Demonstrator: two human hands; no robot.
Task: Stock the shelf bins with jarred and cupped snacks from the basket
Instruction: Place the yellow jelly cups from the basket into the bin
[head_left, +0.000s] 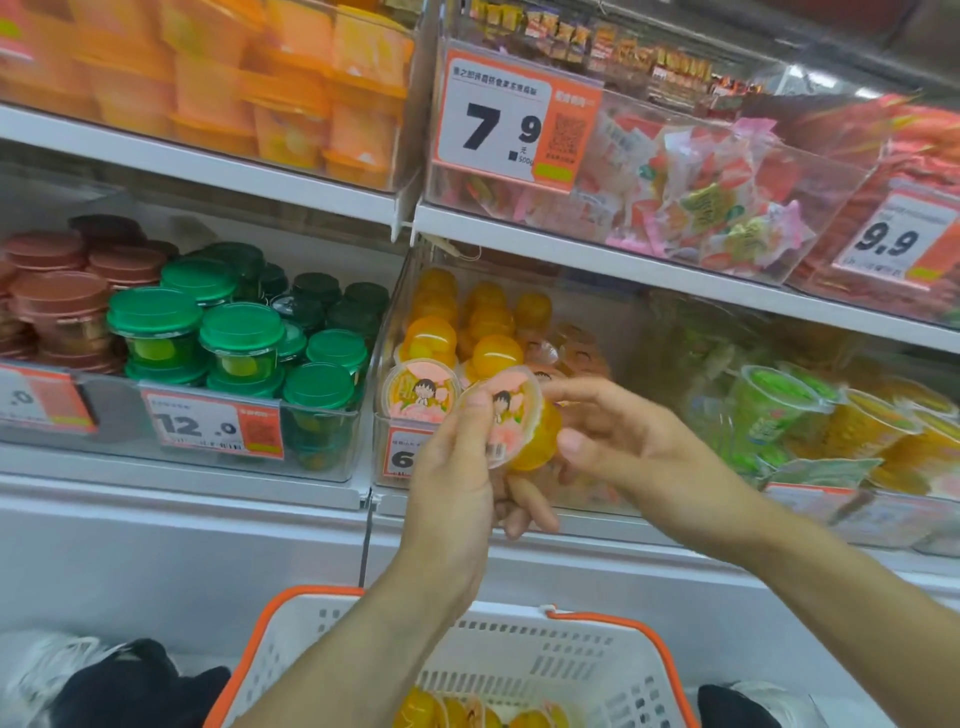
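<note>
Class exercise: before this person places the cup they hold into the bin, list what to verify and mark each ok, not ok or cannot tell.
1. Jelly cup held by left hand: ok.
2. Right hand free beside the cup: ok.
3. Target bin holds matching orange cups: ok.
4. Room left in bin: cannot tell.
5. Lid seal intact: cannot tell.
6. Basket has more cups: ok.
</note>
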